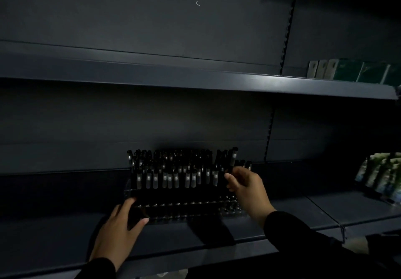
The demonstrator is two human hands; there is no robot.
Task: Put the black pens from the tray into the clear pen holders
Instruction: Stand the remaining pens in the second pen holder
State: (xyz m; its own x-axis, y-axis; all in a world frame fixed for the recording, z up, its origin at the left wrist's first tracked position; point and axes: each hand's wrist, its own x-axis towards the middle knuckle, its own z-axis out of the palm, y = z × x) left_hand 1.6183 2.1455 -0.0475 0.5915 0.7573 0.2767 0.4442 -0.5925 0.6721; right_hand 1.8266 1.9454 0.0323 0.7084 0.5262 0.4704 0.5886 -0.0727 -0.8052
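Dim light, dark metal shelf (65, 231); detail poor.

Left hand (117, 231): grasps the front-left corner of the clear pen holder (186, 208), thumb on the front edge, fingers wrapped round the side. Judged to be steadying it.

Centre: the holder is a tiered clear rack standing on the shelf. Black pens (173, 170) stand upright in its rear tiers, tightly packed, pale labels on the barrels catching the light. The front rows of sockets appear unfilled, though in this gloom I cannot be sure.

Right hand (243, 183): raised at the rack's right end, fingers curled round what seems to be one or a few pens, their tops showing just above the knuckles.

Step in hand: loading pens into the rack, well along by the filled rear tiers. Next move calls for lining a pen tip over a free socket and lowering it straight, without knocking neighbours.

Tray: not seen in view.

Far right: green-packaged goods (379, 176) on the same shelf, more boxes (351, 70) on the shelf above.
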